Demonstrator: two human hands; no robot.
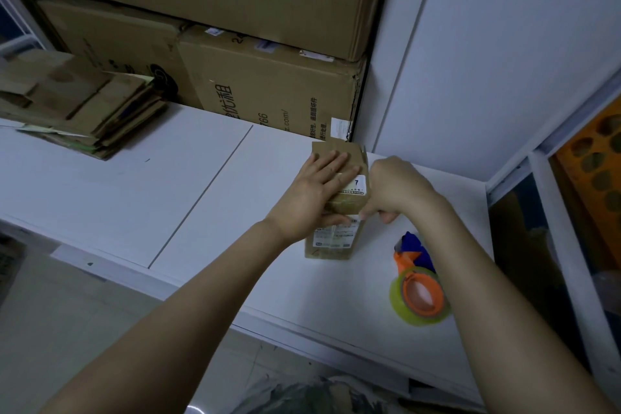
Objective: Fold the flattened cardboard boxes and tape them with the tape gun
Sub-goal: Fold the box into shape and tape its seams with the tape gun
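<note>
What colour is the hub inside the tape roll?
Orange hub, seen in the head view.

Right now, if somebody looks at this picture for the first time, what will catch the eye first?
The two hands at mid-table: the left hand lies flat on a small cardboard box, the right hand pinches its right edge. Next, the orange and blue tape gun lies on the white table, near right of the box. A stack of flattened boxes sits at the far left.
</note>
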